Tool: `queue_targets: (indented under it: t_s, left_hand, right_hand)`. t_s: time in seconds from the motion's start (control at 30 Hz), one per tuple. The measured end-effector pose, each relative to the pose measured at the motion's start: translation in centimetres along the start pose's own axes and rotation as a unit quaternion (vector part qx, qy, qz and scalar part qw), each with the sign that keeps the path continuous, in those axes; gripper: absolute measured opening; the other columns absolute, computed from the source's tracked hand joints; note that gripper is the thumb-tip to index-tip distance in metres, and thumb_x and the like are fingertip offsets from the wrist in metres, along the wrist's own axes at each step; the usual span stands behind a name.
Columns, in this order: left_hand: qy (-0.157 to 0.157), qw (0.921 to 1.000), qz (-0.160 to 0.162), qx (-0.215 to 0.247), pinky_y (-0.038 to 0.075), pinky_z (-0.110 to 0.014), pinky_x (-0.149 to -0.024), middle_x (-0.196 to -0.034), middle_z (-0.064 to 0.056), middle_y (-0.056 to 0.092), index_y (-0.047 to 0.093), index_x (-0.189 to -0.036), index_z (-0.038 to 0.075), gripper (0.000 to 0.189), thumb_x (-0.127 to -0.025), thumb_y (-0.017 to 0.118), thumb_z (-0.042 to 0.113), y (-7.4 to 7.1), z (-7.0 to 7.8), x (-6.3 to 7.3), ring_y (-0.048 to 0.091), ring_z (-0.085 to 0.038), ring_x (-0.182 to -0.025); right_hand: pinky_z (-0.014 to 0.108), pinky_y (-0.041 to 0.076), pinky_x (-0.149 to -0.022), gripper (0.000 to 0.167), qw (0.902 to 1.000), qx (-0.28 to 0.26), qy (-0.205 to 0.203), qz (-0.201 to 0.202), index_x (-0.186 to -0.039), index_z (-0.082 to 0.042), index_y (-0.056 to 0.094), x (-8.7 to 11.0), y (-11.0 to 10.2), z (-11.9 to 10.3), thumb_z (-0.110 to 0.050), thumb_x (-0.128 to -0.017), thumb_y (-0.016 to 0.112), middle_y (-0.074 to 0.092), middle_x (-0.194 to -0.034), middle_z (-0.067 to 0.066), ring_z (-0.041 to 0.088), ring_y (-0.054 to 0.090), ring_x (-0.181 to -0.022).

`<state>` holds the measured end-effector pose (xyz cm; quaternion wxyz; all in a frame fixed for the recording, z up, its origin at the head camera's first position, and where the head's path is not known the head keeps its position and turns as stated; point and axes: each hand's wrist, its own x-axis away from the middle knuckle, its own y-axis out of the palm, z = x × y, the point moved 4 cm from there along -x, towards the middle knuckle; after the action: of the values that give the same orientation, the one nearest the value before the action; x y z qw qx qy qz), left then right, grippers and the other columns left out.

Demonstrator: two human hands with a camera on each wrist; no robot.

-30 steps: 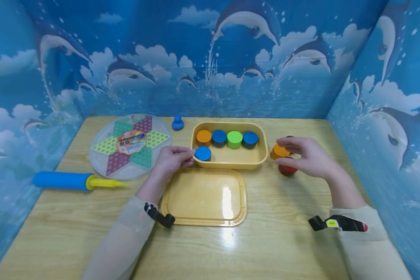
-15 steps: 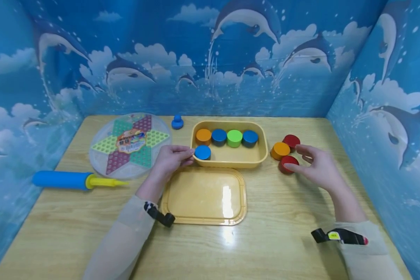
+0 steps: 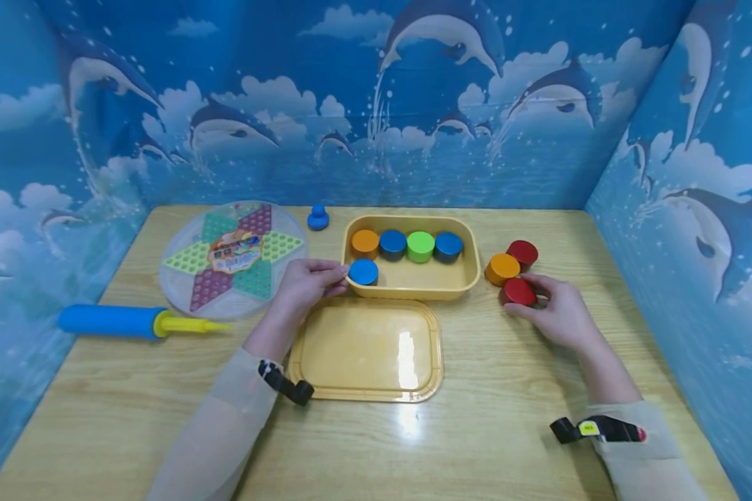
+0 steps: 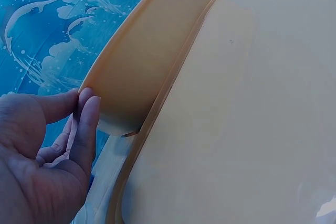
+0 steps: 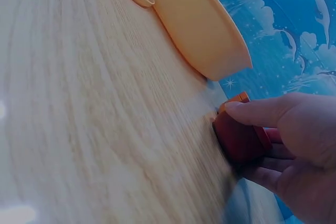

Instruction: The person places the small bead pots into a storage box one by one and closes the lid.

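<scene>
My left hand (image 3: 307, 287) pinches the rim of a yellow box (image 3: 426, 291) at its left front corner, thumb and fingertips on the edge. Inside that box stand a blue round block (image 3: 363, 272) at the front left and a back row: orange (image 3: 365, 245), blue, green (image 3: 420, 247) and blue. On the right, my right hand (image 3: 558, 309) has thumb and fingers around a short red round block (image 3: 517, 292), which stands on the table. Just behind it are an orange round block (image 3: 503, 269) and another red round block (image 3: 523, 255).
A flat yellow lid (image 3: 366, 351) lies in front of the box. On the left are a round Chinese checkers board (image 3: 235, 261) and a blue and yellow pump (image 3: 113, 321). A small blue toy (image 3: 317, 218) stands near the back edge, before a dolphin-print curtain.
My right hand has drawn back from above the orange block, toward me and rightward, then closed in on the front red block. My left hand stays at the box rim.
</scene>
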<state>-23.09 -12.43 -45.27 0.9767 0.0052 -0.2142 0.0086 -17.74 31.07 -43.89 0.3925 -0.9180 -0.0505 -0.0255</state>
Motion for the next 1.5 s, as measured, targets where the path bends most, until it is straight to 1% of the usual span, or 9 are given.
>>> queue_targets:
  t_s: [0.13, 0.27, 0.37, 0.5, 0.63, 0.9, 1.1, 1.27, 1.5]
  left_hand:
    - [-0.001, 1.0, 0.001, 0.002, 0.066, -0.031, -0.081, -0.103, -0.02, 0.073, 0.07, -0.123, -0.007, 0.028, -0.1, 0.076, 0.008, 0.0, 0.0, 0.0, 0.075, -0.021, -0.084]
    - [-0.001, 1.0, 0.0, 0.004, 0.066, -0.031, -0.081, -0.104, -0.021, 0.073, 0.069, -0.124, -0.008, 0.029, -0.1, 0.076, 0.007, -0.1, 0.0, 0.0, 0.075, -0.021, -0.084]
    - [-0.003, 1.0, 0.003, -0.001, 0.066, -0.031, -0.081, -0.105, -0.021, 0.073, 0.07, -0.123, -0.007, 0.028, -0.1, 0.076, 0.008, -0.1, 0.0, 0.0, 0.075, -0.021, -0.085]
    - [-0.004, 1.0, 0.007, -0.001, 0.066, -0.031, -0.081, -0.105, -0.02, 0.073, 0.07, -0.123, -0.006, 0.027, -0.1, 0.076, 0.008, -0.3, 0.1, 0.0, 0.075, -0.021, -0.084]
    - [0.001, 1.0, 0.004, 0.0, 0.066, -0.031, -0.08, -0.105, -0.021, 0.073, 0.07, -0.123, -0.007, 0.028, -0.1, 0.075, 0.007, -0.4, 0.1, 0.1, 0.075, -0.021, -0.084]
    - [0.004, 1.0, 0.0, -0.004, 0.066, -0.031, -0.08, -0.103, -0.021, 0.073, 0.071, -0.122, -0.007, 0.027, -0.1, 0.076, 0.008, -0.2, 0.0, 0.2, 0.075, -0.021, -0.085]
    - [0.006, 1.0, -0.001, -0.002, 0.066, -0.031, -0.08, -0.101, -0.02, 0.073, 0.071, -0.122, -0.008, 0.027, -0.1, 0.076, 0.008, 0.0, 0.0, 0.2, 0.075, -0.02, -0.084]
    - [0.007, 1.0, -0.001, -0.001, 0.066, -0.031, -0.08, -0.101, -0.02, 0.073, 0.071, -0.122, -0.008, 0.027, -0.1, 0.075, 0.007, -0.1, 0.0, 0.2, 0.075, -0.021, -0.084]
    - [0.005, 1.0, -0.004, -0.001, 0.066, -0.032, -0.082, -0.105, -0.021, 0.073, 0.07, -0.124, -0.008, 0.027, -0.1, 0.074, 0.005, 0.0, 0.0, 0.2, 0.075, -0.021, -0.085]
  right_hand:
    - [0.054, 0.055, -0.103, 0.077, 0.9999, -0.011, -0.001, -0.004, -0.152, 0.006, 0.05, 0.2, -0.1, 0.0, -0.029, -0.093, 0.086, 0.054, -0.15, 0.028, 0.043, 0.062, -0.124]
    - [0.037, 0.06, -0.099, 0.078, 0.9992, -0.035, 0.009, -0.017, -0.151, 0.002, 0.053, 0.6, -0.4, -0.3, -0.036, -0.092, 0.087, 0.057, -0.148, 0.025, 0.041, 0.064, -0.123]
    - [0.024, 0.059, -0.094, 0.08, 0.9985, -0.048, 0.012, -0.024, -0.15, 0.0, 0.055, 0.8, -0.7, -0.9, -0.041, -0.09, 0.088, 0.058, -0.147, 0.024, 0.041, 0.064, -0.124]
    - [0.015, 0.057, -0.09, 0.079, 0.9976, -0.062, -0.008, -0.029, -0.15, 0.0, 0.056, 0.9, -1.1, -2.4, -0.04, -0.09, 0.088, 0.059, -0.146, 0.023, 0.041, 0.065, -0.123]
    - [0.013, 0.057, -0.087, 0.074, 0.9952, -0.079, -0.045, -0.036, -0.149, 0.003, 0.055, 0.6, -1.4, -4.3, -0.032, -0.092, 0.087, 0.062, -0.141, 0.023, 0.041, 0.067, -0.121]
    - [0.02, 0.059, -0.09, 0.072, 0.9918, -0.078, -0.078, -0.064, -0.152, 0.0, 0.053, -0.7, -1.5, -7.8, -0.027, -0.094, 0.086, 0.057, -0.146, 0.02, 0.039, 0.063, -0.127]
    - [0.038, 0.06, -0.099, 0.07, 0.9874, -0.07, -0.114, -0.085, -0.153, 0.004, 0.051, -2.2, -0.7, -10.0, -0.016, -0.094, 0.085, 0.056, -0.148, 0.02, 0.037, 0.059, -0.129]
    - [0.049, 0.058, -0.102, 0.069, 0.9817, -0.072, -0.135, -0.114, -0.153, 0.002, 0.051, -3.6, 0.3, -11.1, -0.008, -0.093, 0.084, 0.057, -0.148, 0.017, 0.034, 0.058, -0.13]
    - [0.054, 0.056, -0.105, 0.071, 0.9768, -0.079, -0.151, -0.13, -0.151, 0.005, 0.052, -5.4, 1.7, -12.3, -0.008, -0.09, 0.086, 0.06, -0.144, 0.018, 0.035, 0.059, -0.129]
